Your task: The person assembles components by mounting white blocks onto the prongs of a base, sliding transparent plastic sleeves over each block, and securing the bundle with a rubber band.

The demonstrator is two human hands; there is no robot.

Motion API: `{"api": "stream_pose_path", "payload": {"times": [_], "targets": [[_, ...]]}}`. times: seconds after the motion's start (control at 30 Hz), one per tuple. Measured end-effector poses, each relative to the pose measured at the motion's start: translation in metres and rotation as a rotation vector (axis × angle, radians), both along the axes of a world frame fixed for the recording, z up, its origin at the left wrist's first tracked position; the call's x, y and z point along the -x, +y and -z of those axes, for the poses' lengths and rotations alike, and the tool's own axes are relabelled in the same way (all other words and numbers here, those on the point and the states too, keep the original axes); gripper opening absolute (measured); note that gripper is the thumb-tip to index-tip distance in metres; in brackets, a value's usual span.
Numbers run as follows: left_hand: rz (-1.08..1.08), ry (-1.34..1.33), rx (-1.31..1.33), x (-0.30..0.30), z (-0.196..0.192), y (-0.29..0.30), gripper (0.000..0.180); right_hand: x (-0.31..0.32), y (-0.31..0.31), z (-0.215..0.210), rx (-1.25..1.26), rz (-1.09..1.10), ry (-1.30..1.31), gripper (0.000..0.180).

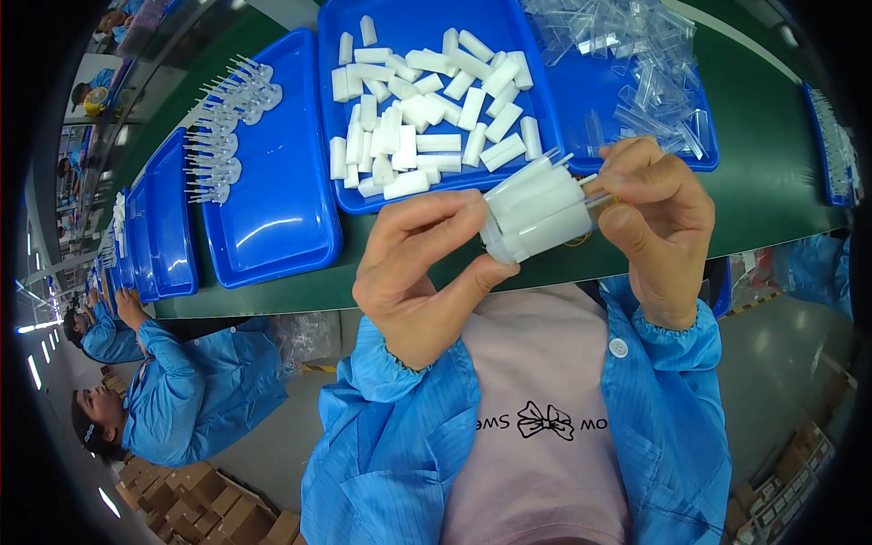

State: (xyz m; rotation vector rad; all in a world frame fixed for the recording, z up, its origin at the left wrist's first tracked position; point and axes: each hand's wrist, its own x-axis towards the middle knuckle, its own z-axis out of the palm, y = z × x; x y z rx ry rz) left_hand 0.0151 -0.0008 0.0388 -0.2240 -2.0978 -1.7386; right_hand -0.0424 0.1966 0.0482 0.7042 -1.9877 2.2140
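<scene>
Holding the white-and-clear assembly (536, 213) up in front of your chest, your left hand (413, 277) is gripping its rounded base between thumb and fingers, while your right hand (661, 207) is pinching a thin clear piece (601, 200) at the stemmed end. To your left a co-worker (200, 400) in a blue smock is sitting, with a clear plastic bag (309, 338) lying between you; your right hand is partly hiding the near edge of the right-hand tray (577, 95). The green tabletop (758, 213) is running across in front of you, and cardboard boxes (195, 504) are standing on the grey floor (781, 359) at the lower left. The middle blue tray (409, 23) is carrying many white blocks (470, 107), scattered and overlapping; the right-hand one is holding a heap of clear plastic pieces (649, 82). In the left-hand tray (272, 204), clear stemmed parts (216, 145) are lying along the left side, and another blue tray (171, 236) is sitting beyond it.
</scene>
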Motion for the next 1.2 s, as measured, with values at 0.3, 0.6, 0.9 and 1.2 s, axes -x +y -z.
{"api": "stream_pose_path", "payload": {"times": [0.3,0.6,0.9,1.2], "targets": [[-0.004,0.076,0.023,-0.002,-0.006,0.001,0.046,0.0,-0.003,-0.002,-0.011,0.024,0.066,0.016],[0.197,-0.132,-0.458,0.019,0.008,0.01,0.049,-0.002,-0.021,-0.015,-0.667,0.177,0.523,0.079],[0.34,-0.324,-0.772,0.02,0.022,0.015,0.031,0.008,-0.025,-0.007,-0.744,0.31,0.561,0.077],[0.508,-0.591,-0.942,0.026,0.016,0.014,0.065,0.01,-0.029,0.002,-0.664,0.337,0.591,0.063]]}}
